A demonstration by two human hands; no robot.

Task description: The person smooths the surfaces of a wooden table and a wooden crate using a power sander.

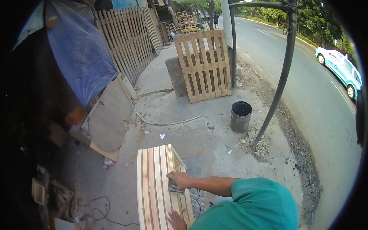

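Note:
My right hand [180, 180] is wrapped round a small power sander [174, 188], whose base rests along the upper edge of a slatted wooden crate [151, 180]. The crate is made of pale planks with narrow gaps between them. Lower down, my left hand [176, 220] lies flat on the planks with its fingers spread. A black cord [199, 201] hangs beside the crate near my right forearm. My green sleeve hides part of the crate's right side and the ground there.
A wooden pallet [205, 65] leans upright ahead, with a rusty metal bin [241, 117] to its right. A bent dark pole [283, 84] stands by the road, where a car [339, 69] is visible. A blue tarp [78, 50] hangs left. Another cable [107, 214] crosses the ground.

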